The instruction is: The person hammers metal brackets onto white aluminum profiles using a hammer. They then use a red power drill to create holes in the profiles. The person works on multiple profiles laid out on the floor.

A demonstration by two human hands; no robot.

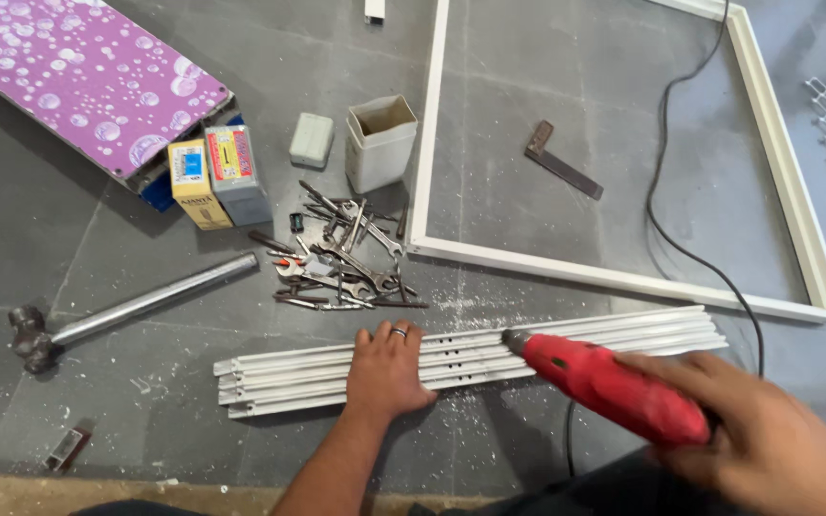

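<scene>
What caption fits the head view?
Left hand pins white strips to the floor; right hand aims a red drill at them.

Yellow box [200, 184] beside grey box [240, 175], red-labelled, near purple panel [83, 72].

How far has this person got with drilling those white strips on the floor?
Done: several holes already show in the white strips, with shavings scattered around. In hand: the left hand presses the strips down while the right hand holds the red drill against them. Left: long stretches of strip show no holes.
</scene>
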